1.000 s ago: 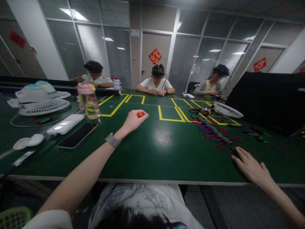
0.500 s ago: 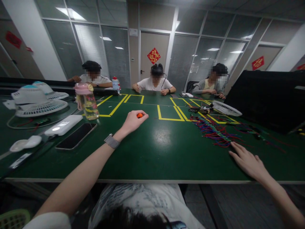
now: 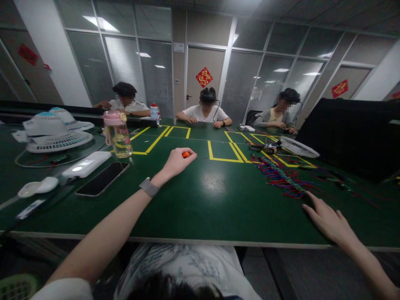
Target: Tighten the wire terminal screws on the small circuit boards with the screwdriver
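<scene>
My left hand (image 3: pixel 178 162) rests over the middle of the green table, its fingers curled around a small orange object (image 3: pixel 186 154). Most of that object is hidden by the fingers, so its kind is unclear. On the right, my right hand (image 3: pixel 328 218) lies low on the tabletop with the fingers stretched out. Its index fingertip meets the near end of a long strip of small green circuit boards (image 3: pixel 286 177). Red and blue wires stick out from both sides of the strip.
Left of me are a phone (image 3: pixel 103 179), a white power bank (image 3: pixel 86 164), a drink bottle (image 3: pixel 120 135) and white fans (image 3: pixel 59 129). Yellow tape (image 3: pixel 226 159) marks the green table (image 3: pixel 215 216). A black screen (image 3: pixel 350 137) stands at right. Three people sit opposite.
The camera view has tilted slightly, so the scene sits a little lower. Both hands keep nearly the same place and pose, the left still around the orange object.
</scene>
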Demonstrator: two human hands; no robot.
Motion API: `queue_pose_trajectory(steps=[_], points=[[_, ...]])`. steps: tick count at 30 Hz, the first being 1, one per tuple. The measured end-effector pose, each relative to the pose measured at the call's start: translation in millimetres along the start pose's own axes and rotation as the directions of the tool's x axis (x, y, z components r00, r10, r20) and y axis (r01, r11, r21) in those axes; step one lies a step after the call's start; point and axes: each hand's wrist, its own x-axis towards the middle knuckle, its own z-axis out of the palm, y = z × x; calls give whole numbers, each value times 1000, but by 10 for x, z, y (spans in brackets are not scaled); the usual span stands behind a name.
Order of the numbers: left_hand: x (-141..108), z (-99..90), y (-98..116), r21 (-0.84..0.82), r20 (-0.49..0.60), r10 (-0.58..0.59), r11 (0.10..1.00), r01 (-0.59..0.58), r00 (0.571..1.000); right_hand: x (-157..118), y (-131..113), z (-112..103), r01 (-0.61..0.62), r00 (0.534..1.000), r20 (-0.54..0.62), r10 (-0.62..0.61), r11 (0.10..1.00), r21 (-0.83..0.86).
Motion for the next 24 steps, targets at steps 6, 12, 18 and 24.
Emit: queue_pose_trajectory(steps=[6, 12, 18, 24], points=[[-2, -4, -4, 0, 6, -1, 1000, 1, 1000, 29, 42, 25, 5, 1000, 20, -5, 1000, 4], [-17, -14, 18, 8, 18, -4, 1000, 4, 1000, 42, 113, 104, 26, 999, 23, -27, 999, 25], [-17, -13, 17, -3, 26, -9, 1000, 9, 1000, 69, 17, -30, 57, 988, -152, -24, 974, 218], [-8, 2, -9, -2, 27, -5, 1000, 6, 1000, 388, -579, -520, 196, 836, -548, 1, 933, 302]])
